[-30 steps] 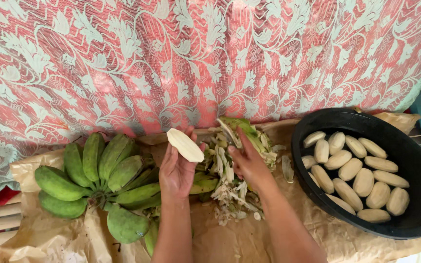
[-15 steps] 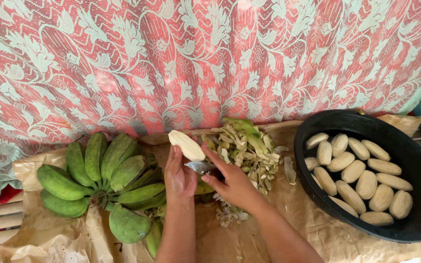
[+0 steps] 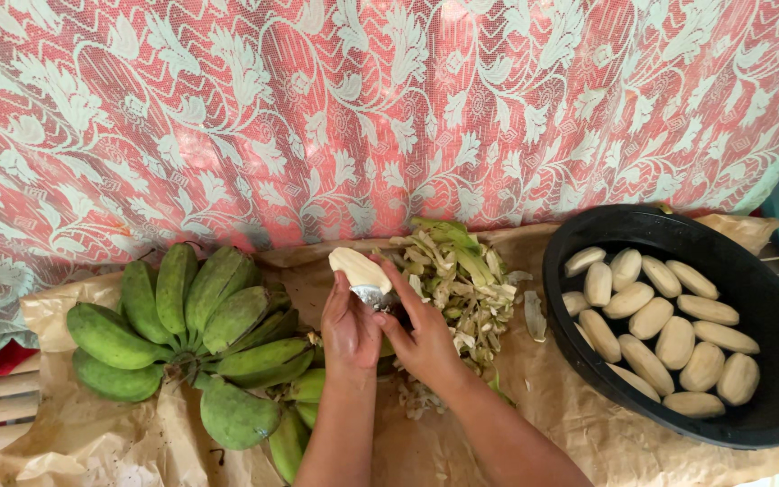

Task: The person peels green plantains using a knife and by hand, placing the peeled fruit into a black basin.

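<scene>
A second ago the right hand (image 3: 426, 338) was back at the peel pile (image 3: 457, 271); now it grips a knife (image 3: 373, 298) against the peeled banana (image 3: 359, 269) the left hand (image 3: 351, 329) holds up — trimming, beside the green bunch (image 3: 191, 325).

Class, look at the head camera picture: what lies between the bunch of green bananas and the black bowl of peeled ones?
In the head view, between the green bananas and the black bowl lie both hands, the left hand holding a peeled banana, and a pile of peelings on brown paper.
</scene>
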